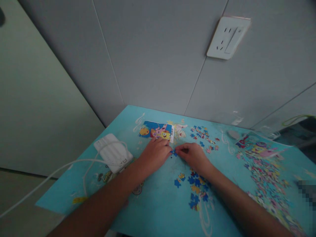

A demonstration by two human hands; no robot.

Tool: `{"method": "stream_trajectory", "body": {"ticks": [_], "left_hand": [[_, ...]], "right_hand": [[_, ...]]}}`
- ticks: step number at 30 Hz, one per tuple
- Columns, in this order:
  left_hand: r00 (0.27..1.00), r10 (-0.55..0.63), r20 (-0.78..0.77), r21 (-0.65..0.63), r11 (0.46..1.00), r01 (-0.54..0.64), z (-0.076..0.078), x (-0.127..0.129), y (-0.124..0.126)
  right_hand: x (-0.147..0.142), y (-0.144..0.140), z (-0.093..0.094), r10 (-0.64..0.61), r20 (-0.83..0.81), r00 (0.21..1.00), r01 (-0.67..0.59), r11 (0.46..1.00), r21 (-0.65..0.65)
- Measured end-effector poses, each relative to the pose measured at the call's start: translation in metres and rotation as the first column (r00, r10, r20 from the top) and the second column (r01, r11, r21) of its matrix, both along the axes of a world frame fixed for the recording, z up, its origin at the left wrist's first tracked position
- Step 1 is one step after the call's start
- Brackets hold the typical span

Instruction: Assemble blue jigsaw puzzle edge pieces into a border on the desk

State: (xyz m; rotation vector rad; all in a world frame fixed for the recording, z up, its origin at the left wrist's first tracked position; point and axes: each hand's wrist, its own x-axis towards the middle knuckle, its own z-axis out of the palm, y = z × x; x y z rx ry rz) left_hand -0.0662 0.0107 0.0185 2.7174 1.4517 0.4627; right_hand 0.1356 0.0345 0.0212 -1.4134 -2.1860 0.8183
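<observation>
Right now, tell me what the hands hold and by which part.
Both hands, left and right, pinch small blue puzzle pieces between their fingertips on the table; which edge is gripped cannot be told.
</observation>
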Motion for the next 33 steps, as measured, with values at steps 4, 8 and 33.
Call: {"method": "stream_trajectory", "body": {"ticks": [4, 8, 33], "left_hand": [[1.000, -0.021, 0.009, -0.031, 0.999, 0.021, 0.001, -0.002, 0.000], [1.000, -0.014, 0.020, -0.054, 0.998, 0.015, 0.000, -0.002, 0.002], [0.995, -0.038, 0.087, -0.086, 0.995, 0.045, -0.003, -0.005, 0.007]], "right_hand": [[-0.002, -0.002, -0.001, -0.004, 0.022, 1.000, 0.004, 1.000, -0.004], [-0.003, -0.005, -0.004, -0.027, 0.056, 0.998, 0.023, 0.997, 0.068], [0.093, -0.022, 0.010, -0.119, -0.018, 0.993, 0.120, 0.959, 0.258]]}}
